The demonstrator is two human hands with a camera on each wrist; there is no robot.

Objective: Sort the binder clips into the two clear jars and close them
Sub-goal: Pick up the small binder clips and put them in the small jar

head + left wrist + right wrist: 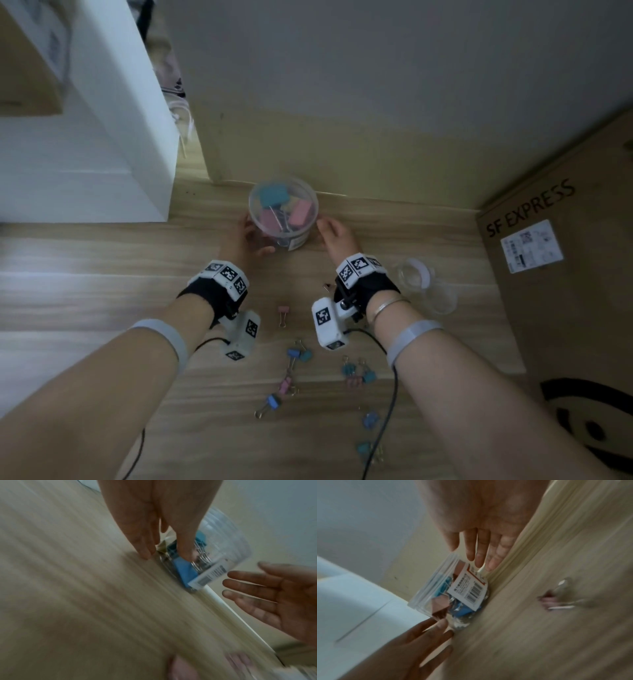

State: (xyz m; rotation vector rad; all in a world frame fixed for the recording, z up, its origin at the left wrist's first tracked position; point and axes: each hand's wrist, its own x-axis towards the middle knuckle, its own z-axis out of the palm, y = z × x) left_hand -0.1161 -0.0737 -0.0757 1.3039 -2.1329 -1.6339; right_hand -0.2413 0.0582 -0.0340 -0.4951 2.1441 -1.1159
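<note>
A clear jar [283, 212] with a lid on stands on the wooden floor by the wall, holding large blue, pink and yellow binder clips. My left hand [251, 236] is at its left side with straight fingers; in the left wrist view, the left hand [164, 550] touches the jar [228, 545] near its base. My right hand [330, 231] is open just right of the jar, its fingers spread beside the barcode label [469, 588]. Small blue and pink binder clips [294, 356] lie scattered on the floor between my forearms. A second clear jar [440, 296] sits empty at the right.
A cardboard box [548, 240] marked SF EXPRESS stands at the right. A white cabinet [102, 137] stands at the left, the wall just behind the jar. What looks like a clear lid [412, 272] lies by the second jar. Black cables trail from both wrists.
</note>
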